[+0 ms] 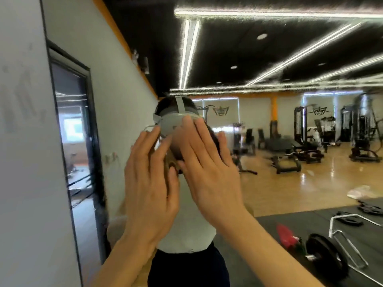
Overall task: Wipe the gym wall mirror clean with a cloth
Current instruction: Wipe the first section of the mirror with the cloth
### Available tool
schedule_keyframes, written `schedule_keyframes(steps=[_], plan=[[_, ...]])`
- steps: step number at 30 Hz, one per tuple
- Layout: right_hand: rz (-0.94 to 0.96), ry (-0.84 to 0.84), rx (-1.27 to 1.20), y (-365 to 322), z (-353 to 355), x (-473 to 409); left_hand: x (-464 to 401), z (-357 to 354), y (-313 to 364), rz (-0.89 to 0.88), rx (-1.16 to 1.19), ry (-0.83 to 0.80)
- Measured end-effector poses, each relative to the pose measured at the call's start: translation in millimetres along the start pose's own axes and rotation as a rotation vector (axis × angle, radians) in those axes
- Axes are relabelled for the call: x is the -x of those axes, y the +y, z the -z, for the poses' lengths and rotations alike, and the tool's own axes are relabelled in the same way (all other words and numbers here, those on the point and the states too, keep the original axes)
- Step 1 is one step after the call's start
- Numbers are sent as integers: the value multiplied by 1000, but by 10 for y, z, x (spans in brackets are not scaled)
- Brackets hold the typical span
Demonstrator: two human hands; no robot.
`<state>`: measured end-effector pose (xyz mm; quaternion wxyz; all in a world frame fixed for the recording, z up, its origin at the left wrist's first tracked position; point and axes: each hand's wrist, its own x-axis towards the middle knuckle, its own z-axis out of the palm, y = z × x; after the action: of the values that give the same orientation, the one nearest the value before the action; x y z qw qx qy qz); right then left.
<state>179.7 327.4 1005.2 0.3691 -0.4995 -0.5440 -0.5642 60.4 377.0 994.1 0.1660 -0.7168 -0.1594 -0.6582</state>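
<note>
The wall mirror [269, 183] fills most of the head view; its thin dark left edge runs down beside the grey wall [20, 162]. My left hand [149, 183] and my right hand [209, 162] are raised side by side in front of the glass, backs towards me and fingers straight and spread. Neither hand holds anything. Whether they touch the glass I cannot tell. Behind them the mirror reflects a person in a white top and dark trousers [186, 235] wearing a grey headset [176, 119]. No cloth is in view.
The mirror reflects a dark door frame [83, 141] at the left, gym machines [310, 141] on a wooden floor, and a black mat with a weight plate [325, 255], a chrome bar frame [348, 241] and a red item [287, 235].
</note>
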Motion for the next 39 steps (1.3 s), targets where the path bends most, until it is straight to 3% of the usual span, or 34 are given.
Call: schedule_keyframes(steps=[2, 6, 8, 10, 13, 15, 17, 20, 22, 24, 27, 29, 31, 36, 39], plan=[[-47, -8, 26, 385, 98, 107, -44, -110, 108, -18, 10, -5], [-488, 82, 25, 1156, 365, 389, -39, -209, 112, -33, -75, -40], [-633, 157, 35, 1145, 349, 373, -39, -223, 112, -37, -117, -49], [-588, 156, 44, 883, 251, 249, -39, -233, 122, -31, -132, -46], [-165, 26, 35, 422, 80, 173, -37, -236, 125, -36, -135, -36], [2, -27, 71, 526, 144, 173, -29, -231, 124, -45, -136, -31], [-90, -18, 80, 872, 275, 230, -34, -229, 129, -52, -134, -25], [-501, 63, 23, 1370, 467, 368, -42, -231, 141, -52, -133, -19], [-618, 106, 37, 1287, 454, 306, -34, -233, 139, -55, -150, -19], [-501, 82, 37, 920, 330, 109, -27, -232, 139, -54, -167, -22], [-58, -8, -9, 347, 136, -158, -32, -244, 137, -41, -161, -24], [69, -17, -9, 426, 130, -233, -34, -244, 140, -41, -151, -24], [17, 24, 8, 808, 216, -185, -36, -239, 138, -55, -152, -26], [-459, 113, 30, 1726, 543, 79, -41, -248, 145, -75, -176, -18], [-352, 116, 51, 1277, 418, -91, -45, -249, 155, -69, -187, -23]])
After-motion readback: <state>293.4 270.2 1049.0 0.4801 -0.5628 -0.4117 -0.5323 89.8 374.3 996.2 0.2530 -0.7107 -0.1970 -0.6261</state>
